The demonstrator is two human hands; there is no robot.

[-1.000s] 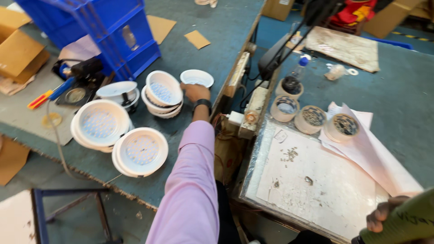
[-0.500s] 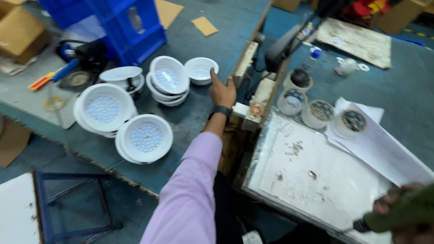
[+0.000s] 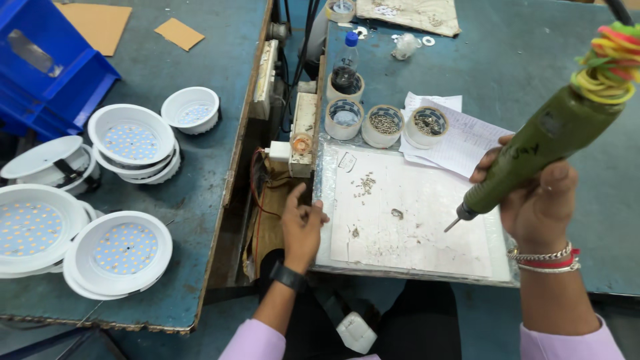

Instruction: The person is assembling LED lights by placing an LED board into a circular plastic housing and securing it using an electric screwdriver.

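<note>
Right hand point(image 3: 537, 200): fingers wrapped tight round a green electric screwdriver point(image 3: 533, 150), bit tip hanging just above the white work mat point(image 3: 413, 220), well clear of the few loose screws point(image 3: 365, 183) lying left of the tip; half a second earlier barely in view at the lower right corner, now raised to mid-frame. Left hand point(image 3: 301, 223): empty, fingers loosely spread, resting at the mat's near left edge over the gap between the two tables; earlier stretched out beside the white lamp housings point(image 3: 123, 250), since drawn back from them. Left of that hand, across the gap: stacked round LED lamp housings on the blue-green bench point(image 3: 193, 200), a smaller one point(image 3: 191, 110) farther off, blue crate point(image 3: 40, 73) beyond. Above the screwdriver tip, at the mat's far edge: three tape rolls serving as screw cups point(image 3: 385, 125), printed paper point(image 3: 460, 137) under the rightmost, dark bottle with blue cap point(image 3: 345, 63) behind. Nothing between bit and mat.
</note>
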